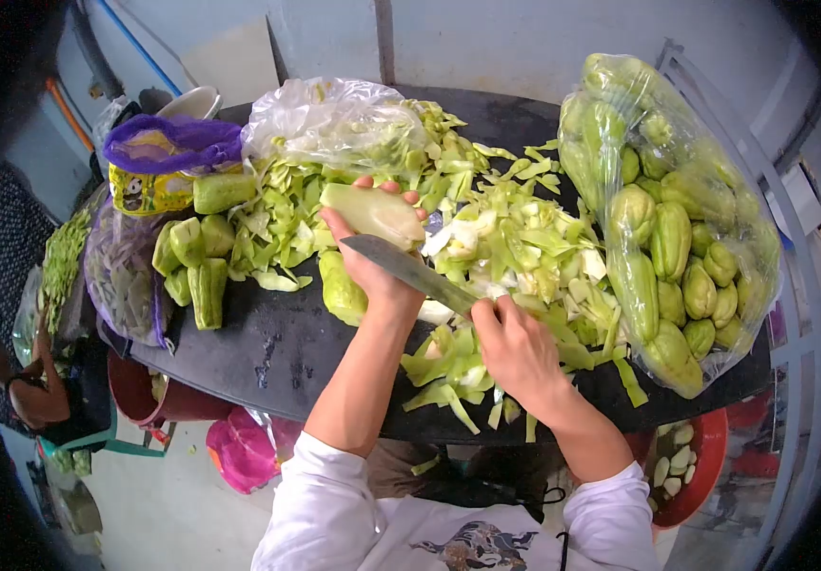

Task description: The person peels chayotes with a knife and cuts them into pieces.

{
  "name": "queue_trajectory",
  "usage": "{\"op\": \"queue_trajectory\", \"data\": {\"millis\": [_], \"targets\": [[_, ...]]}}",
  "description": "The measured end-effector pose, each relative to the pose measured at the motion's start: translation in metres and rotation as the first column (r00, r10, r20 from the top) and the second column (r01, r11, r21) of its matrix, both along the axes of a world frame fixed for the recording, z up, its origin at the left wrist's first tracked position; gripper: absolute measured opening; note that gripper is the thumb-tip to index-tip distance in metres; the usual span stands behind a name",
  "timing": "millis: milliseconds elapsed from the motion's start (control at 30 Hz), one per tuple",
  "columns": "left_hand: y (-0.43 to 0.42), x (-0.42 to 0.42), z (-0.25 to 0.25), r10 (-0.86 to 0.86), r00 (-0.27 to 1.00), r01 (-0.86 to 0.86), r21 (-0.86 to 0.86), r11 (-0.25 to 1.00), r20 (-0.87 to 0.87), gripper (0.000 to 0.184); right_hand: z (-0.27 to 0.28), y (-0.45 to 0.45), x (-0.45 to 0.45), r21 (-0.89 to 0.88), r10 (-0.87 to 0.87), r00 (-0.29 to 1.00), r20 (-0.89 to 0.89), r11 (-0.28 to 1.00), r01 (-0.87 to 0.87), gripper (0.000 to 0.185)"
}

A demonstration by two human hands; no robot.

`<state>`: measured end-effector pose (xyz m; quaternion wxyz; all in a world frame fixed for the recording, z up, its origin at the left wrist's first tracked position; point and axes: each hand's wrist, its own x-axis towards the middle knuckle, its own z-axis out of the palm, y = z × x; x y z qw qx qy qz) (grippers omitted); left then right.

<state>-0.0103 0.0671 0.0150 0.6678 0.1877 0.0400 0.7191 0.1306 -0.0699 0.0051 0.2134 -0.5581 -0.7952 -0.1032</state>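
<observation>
- Knife (410,273) is gripped in the right hand (520,354), fingers curled tight.
- Peeled chayote (363,211), at centre, is cradled by the left hand (372,274), fingers wrapped around it.
- Black table (277,343) is strewn with peelings (277,224); bagged chayotes (672,224), two o'clock.
- Pale wall (486,48), twelve.

I'm getting a bright, fairly even feed, slightly cool in colour. Light looks to come from above: highlights on the clear bag (667,228) at right and the white bag (325,124) top centre. Soft shadows on the black table (282,357). Centre's crisp; I can read the knife (410,269) edge. Heavy fisheye: railing (795,333) bows at right, corners go black. Far left is dim and mushy.
</observation>
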Motion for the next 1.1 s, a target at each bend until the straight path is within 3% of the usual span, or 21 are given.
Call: {"op": "queue_trajectory", "data": {"millis": [67,233,500,567,600,667,700,800,867,933,1000,1067,1100], "targets": [[-0.005,0.004,0.003,-0.004,1.000,0.004,-0.010,1.000,-0.018,0.057,-0.001,0.001,0.001,0.000,0.011,1.000,-0.015,1.000,-0.011,0.015],[-0.025,0.028,-0.001,0.053,0.967,-0.067,-0.052,0.996,-0.248,0.059,0.003,0.005,-0.003,-0.053,-0.050,0.997,-0.061,0.997,0.047,0.013],[-0.042,0.051,-0.006,-0.051,0.943,-0.012,-0.184,0.983,-0.329,0.064,0.006,0.015,-0.004,-0.050,-0.118,0.989,-0.093,0.992,0.113,0.016],[-0.040,0.048,-0.005,-0.043,0.919,-0.016,-0.147,0.989,-0.392,0.066,0.004,0.018,-0.001,-0.055,-0.057,0.962,-0.269,0.998,0.044,0.016],[-0.039,0.046,-0.005,-0.032,0.891,-0.021,-0.111,0.994,-0.453,0.067,0.006,0.020,0.002,-0.053,-0.056,0.961,-0.271,0.998,0.044,0.016],[-0.037,0.044,-0.005,-0.057,0.877,0.013,-0.097,0.995,-0.477,0.068,0.013,0.023,0.012,-0.154,0.024,0.829,-0.559,0.979,-0.132,0.016],[-0.036,0.043,-0.005,-0.084,0.864,0.048,-0.085,0.995,-0.497,0.069,0.014,0.023,0.017,-0.189,-0.019,0.786,-0.618,0.974,-0.125,0.015],[-0.033,0.041,-0.009,-0.096,0.835,0.128,0.022,0.992,-0.542,0.071,0.029,0.016,0.033,-0.298,-0.076,0.742,-0.666,0.939,-0.171,0.015],[-0.029,0.037,-0.012,-0.101,0.801,0.165,0.055,0.985,-0.590,0.068,0.024,0.015,0.044,-0.268,-0.065,0.726,-0.684,0.949,-0.167,0.016],[-0.027,0.036,-0.014,-0.058,0.726,0.032,-0.051,0.998,-0.685,0.066,0.029,0.013,0.051,-0.253,-0.066,0.736,-0.674,0.956,-0.147,0.016],[-0.027,0.035,-0.006,-0.117,0.730,0.057,-0.111,0.992,-0.673,0.063,0.027,0.014,0.055,-0.211,-0.052,0.748,-0.662,0.970,-0.119,0.017],[-0.028,0.035,0.004,-0.367,0.841,0.287,-0.247,0.925,-0.398,0.062,0.032,0.011,0.057,-0.255,-0.147,0.696,-0.703,0.965,-0.053,0.018],[-0.024,0.032,0.001,-0.426,0.837,0.379,-0.198,0.904,-0.344,0.060,0.031,0.012,0.058,-0.253,-0.145,0.695,-0.704,0.966,-0.055,0.018]]}}
